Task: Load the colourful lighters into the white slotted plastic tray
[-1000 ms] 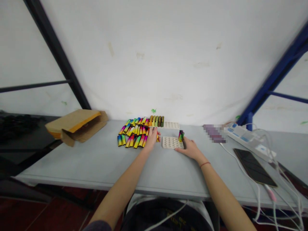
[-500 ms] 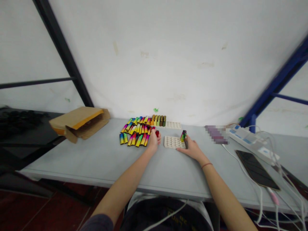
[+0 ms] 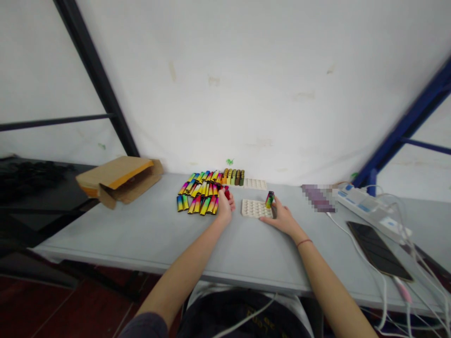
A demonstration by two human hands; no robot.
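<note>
A heap of rainbow-coloured lighters (image 3: 200,196) lies on the grey table (image 3: 148,234). My left hand (image 3: 225,209) is closed at the heap's right edge, holding a red lighter (image 3: 227,192) upright. To its right a white tray with round holes (image 3: 254,208) lies flat. My right hand (image 3: 282,217) rests at the tray's right edge and its fingers pinch a rainbow lighter (image 3: 269,199) standing at the tray's far right corner.
A second white tray (image 3: 254,183) with a row of standing lighters (image 3: 233,177) sits by the wall. An open cardboard box (image 3: 118,180) lies at the left. A power strip (image 3: 368,206), a dark phone (image 3: 378,251) and cables occupy the right.
My left hand has drawn a little away from the heap and turned, now showing a red lighter in its fingers. My right hand stays at the tray with its lighter.
</note>
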